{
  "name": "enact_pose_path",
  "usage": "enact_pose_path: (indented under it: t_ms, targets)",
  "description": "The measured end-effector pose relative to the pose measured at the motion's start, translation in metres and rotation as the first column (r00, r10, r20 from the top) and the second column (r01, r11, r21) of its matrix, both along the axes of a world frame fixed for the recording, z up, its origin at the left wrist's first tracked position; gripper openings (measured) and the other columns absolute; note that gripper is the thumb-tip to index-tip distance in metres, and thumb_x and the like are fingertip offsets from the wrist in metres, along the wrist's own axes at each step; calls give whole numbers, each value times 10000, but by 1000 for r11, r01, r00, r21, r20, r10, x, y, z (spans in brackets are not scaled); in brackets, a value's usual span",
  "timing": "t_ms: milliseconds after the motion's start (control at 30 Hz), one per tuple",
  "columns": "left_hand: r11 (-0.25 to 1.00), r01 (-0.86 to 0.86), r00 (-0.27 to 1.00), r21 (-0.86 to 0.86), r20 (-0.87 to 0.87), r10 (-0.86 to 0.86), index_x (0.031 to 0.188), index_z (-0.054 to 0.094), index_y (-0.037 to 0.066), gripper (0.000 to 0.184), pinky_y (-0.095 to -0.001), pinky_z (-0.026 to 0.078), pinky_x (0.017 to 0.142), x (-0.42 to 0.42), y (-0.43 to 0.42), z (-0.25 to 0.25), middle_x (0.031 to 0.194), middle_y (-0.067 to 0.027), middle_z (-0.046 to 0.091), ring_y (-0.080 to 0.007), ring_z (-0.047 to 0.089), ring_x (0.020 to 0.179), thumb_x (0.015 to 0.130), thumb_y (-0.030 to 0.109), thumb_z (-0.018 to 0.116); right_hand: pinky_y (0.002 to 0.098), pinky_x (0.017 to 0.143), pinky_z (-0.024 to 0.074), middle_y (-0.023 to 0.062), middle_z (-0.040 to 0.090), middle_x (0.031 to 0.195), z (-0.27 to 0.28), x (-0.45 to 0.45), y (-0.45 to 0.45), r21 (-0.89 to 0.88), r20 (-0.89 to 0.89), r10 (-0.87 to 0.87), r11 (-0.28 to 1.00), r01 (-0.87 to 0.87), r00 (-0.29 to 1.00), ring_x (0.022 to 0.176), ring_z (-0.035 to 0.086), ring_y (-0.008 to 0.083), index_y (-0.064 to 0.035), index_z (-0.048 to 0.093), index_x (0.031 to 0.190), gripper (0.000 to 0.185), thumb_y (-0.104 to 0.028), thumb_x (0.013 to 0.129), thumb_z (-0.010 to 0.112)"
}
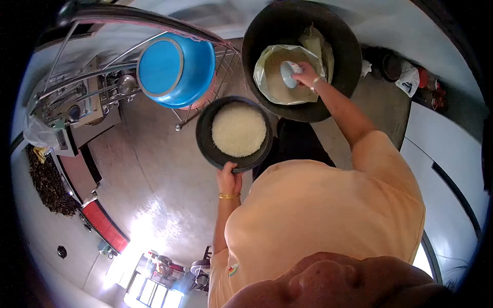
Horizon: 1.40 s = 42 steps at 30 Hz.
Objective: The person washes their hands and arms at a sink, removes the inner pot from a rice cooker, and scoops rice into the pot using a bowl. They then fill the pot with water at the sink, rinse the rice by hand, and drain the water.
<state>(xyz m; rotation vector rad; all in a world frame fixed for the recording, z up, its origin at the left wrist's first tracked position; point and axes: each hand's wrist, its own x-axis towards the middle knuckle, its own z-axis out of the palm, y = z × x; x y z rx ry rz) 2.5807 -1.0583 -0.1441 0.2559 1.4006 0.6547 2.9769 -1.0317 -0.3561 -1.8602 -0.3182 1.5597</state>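
smooth grey floor spreads at the left of your room, with bright shine on its near part. on the bowl, some small reddish marks can be seen, but they are too small to read; the same is with the prints on the white plastic bag at the far right. your right hand has its fingers closed on this small bowl, which is pale, smooth and tilted. it is over the fine, pale tan grain inside a thin, creased plastic liner. this liner sits within the large dark vat, round and deep, at the far side. your left hand grips the near rim of the dark round pot, with the thumb over the edge. in this pot lies white rice, grainy and heaped, to the left of your body and just beside the vat. farther left, a glossy blue basin shows its ring-shaped base, next to thin metal bars of a rack.
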Motion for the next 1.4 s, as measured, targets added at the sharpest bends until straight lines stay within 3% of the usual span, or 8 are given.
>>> enact_pose_path:
  t_ms: [67, 200, 567, 900, 967, 1100, 1233, 1400]
  targets:
    - [998, -53, 999, 19, 13, 53, 1094, 536, -16, 384, -375, 560, 710, -16, -8, -6, 1012, -106, 589, -251, 624, 852, 711, -41, 516, 452, 920, 477, 230, 547, 1213, -39, -9, 21, -232, 412, 524, 851, -471, 745, 1090, 566, 332, -25, 309, 1401, 843, -284, 730, 749]
    - [983, -164, 983, -78, -94, 157, 1058, 551, -44, 350, -370, 559, 733, -37, -28, -14, 985, -110, 613, -256, 633, 838, 711, -32, 512, 453, 1011, 423, 204, 372, 1414, -116, -39, 40, -316, 572, 666, 717, -621, 478, 1234, 447, 406, -148, 352, 1417, 814, -253, 713, 746]
    - [957, -283, 955, -71, -109, 274, 1033, 566, -60, 330, -391, 558, 772, -25, -40, -4, 1004, -125, 631, -262, 636, 887, 708, -28, 519, 403, 992, 443, 211, 469, 1346, -178, -65, 27, -407, 235, 901, 433, -804, 366, 1198, 504, 348, -169, 457, 1376, 647, -124, 767, 670]
    - [997, -77, 997, -20, -1, 77, 1104, 515, -25, 379, -413, 558, 675, -7, -25, 19, 996, -118, 593, -272, 626, 832, 725, -35, 506, 393, 689, 566, 158, 624, 1104, -3, 31, 7, -258, 104, 638, 758, -599, 763, 894, 646, 271, -141, 456, 1382, 658, -39, 745, 588]
    - [1000, -28, 999, 10, 24, 28, 1121, 511, -27, 392, -435, 559, 709, -4, -23, 19, 1027, -128, 591, -281, 627, 870, 729, -35, 500, 393, 677, 579, 136, 632, 1085, 27, 48, -16, 41, -97, 269, 963, -266, 958, 895, 650, 268, -116, 440, 1387, 637, -47, 764, 555]
    - [997, 57, 997, 55, 40, -59, 1044, 549, -84, 303, -472, 537, 820, 14, -17, 25, 1071, -159, 606, -322, 625, 956, 764, 20, 502, 488, 858, 547, 173, 534, 1272, 62, 66, -47, 106, -441, -44, 989, 101, 896, 1085, 598, 312, -23, 420, 1356, 541, -63, 833, 551]
    - [993, 117, 988, 10, 104, -118, 1061, 542, -100, 313, -488, 531, 846, 31, -7, 29, 1112, -178, 593, -339, 609, 997, 778, 25, 495, 418, 750, 591, 126, 612, 1122, 103, 55, -58, 270, -532, -142, 906, 326, 835, 986, 647, 258, -8, 481, 1252, 456, -33, 802, 547]
    - [975, 224, 972, 9, 66, -224, 1109, 524, -104, 333, -477, 536, 838, 59, 3, 35, 1143, -200, 581, -339, 606, 1006, 809, 35, 479, 468, 880, 537, 157, 565, 1219, 160, 49, -58, 447, -577, 18, 844, 298, 817, 1064, 613, 285, 17, 408, 1333, 565, -64, 800, 576]
